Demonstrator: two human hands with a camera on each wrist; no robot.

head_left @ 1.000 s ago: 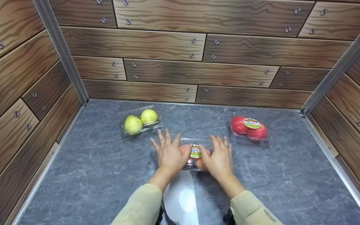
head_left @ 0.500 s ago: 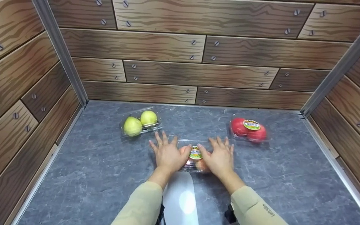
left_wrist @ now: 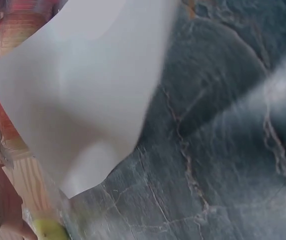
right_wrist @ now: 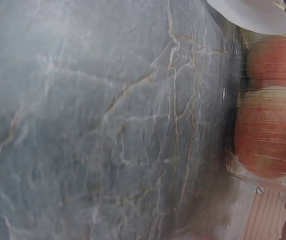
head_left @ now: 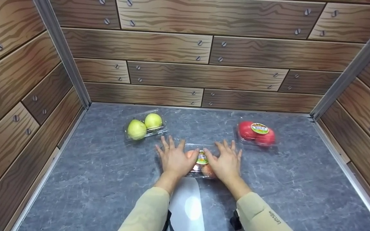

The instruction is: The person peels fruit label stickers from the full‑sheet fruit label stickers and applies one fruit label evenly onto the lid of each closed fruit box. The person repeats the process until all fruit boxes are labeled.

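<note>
In the head view a clear plastic fruit box [head_left: 199,175] sits between my hands, with an oval, printed label [head_left: 201,158] on its lid. My left hand [head_left: 176,160] lies over the box's left end, fingers spread and its thumb at the label's left edge. Mirroring it, my right hand [head_left: 226,163] covers the right end, thumb at the label's right edge. Red-and-yellow fruit [right_wrist: 268,132], looking like apples, shows through the ribbed plastic in the right wrist view. A white sheet [head_left: 186,200] extends from beside the box towards me; it curls upward in the left wrist view.
A clear box with two yellow-green fruits [head_left: 136,129] stands at back left. Red fruits [head_left: 264,137] in another clear box, also labelled, are at back right. Wood-patterned walls [head_left: 172,46] enclose the grey marbled table [head_left: 92,179] at the back and both sides.
</note>
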